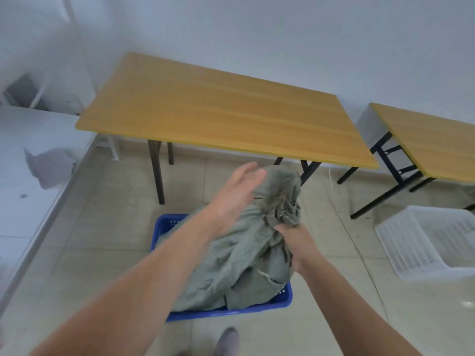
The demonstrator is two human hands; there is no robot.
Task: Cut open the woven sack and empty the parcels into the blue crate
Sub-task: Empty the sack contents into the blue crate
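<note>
We hold a grey-green woven sack (239, 258) over a blue crate (280, 300) on the floor.

Our right hand (299, 242) has its fingers clamped on the sack's bunched neck; our left hand (239, 191) lies beyond them, fingers apart and flat against the cloth. Past the fingers stands a wooden table (218, 114).

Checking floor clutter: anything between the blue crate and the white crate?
Nothing. Head view shows only bare tiled floor between the blue crate and the white crate; the right hand and forearm cross above it.
</note>
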